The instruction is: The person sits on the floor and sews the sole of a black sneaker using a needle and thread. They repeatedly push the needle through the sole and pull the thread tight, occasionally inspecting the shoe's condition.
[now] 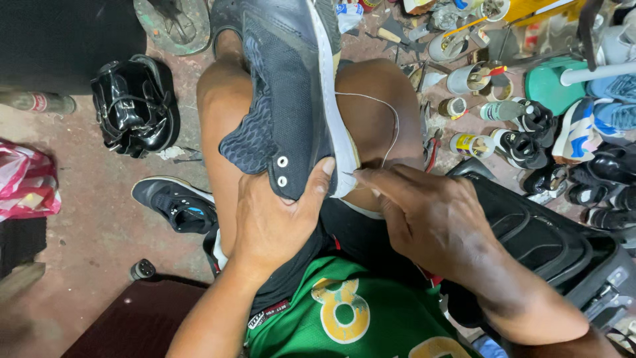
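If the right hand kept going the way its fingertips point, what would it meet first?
Most likely the white sole edge of the dark sneaker: the right hand points left at it, fingertips nearly touching, pinching a needle with thread.

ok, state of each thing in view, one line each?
dark sneaker: sole edge up, propped on the knees, gripped at the heel
left hand: closed around the sneaker's heel
right hand: fingers pinched at the white sole edge
white thread: looped, running from the sole edge
second sneaker: lying on the floor
black suitcase: open
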Available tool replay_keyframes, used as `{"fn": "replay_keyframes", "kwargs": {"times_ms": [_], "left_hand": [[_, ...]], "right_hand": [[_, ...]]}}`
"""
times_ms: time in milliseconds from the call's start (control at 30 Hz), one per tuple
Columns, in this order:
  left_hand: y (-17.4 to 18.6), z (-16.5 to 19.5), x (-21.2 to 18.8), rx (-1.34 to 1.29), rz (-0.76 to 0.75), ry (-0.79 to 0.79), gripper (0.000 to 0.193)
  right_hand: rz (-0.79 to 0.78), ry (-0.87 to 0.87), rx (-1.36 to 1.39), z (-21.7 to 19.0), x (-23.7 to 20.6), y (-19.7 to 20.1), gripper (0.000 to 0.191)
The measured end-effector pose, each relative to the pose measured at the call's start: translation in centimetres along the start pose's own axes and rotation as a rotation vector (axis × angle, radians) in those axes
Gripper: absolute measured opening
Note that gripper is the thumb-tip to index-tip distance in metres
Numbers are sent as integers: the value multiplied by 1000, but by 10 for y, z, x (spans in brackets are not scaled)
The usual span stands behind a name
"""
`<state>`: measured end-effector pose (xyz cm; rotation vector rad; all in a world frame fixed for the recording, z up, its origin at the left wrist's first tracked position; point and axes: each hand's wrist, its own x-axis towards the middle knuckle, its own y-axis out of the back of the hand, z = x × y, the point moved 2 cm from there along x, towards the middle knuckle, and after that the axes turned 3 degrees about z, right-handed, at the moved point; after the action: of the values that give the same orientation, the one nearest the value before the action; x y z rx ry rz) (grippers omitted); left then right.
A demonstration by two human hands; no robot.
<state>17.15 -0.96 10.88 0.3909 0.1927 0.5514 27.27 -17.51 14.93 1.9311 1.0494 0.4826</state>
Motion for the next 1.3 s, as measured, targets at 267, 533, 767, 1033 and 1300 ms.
{"fn": "replay_keyframes", "kwargs": {"times_ms": [267, 533, 767, 1033, 1300], "left_hand": [[-4, -10, -2, -18, 66, -62, 20], [0, -17, 1, -56, 72, -104, 15], [1, -15, -1, -41, 144, -148, 17], [-1, -12, -6, 23, 99, -172, 18], [55, 16, -18, 18, -8, -195, 34]], "right_hand": [[-131, 22, -180, -4, 16, -3, 26], [-197, 59, -281, -14, 34, -10, 28], [-162, 146, -288, -14, 33, -14, 27], [-62, 221, -235, -15, 35, -30, 17], [-29, 167, -134, 9, 19, -20, 16]]}}
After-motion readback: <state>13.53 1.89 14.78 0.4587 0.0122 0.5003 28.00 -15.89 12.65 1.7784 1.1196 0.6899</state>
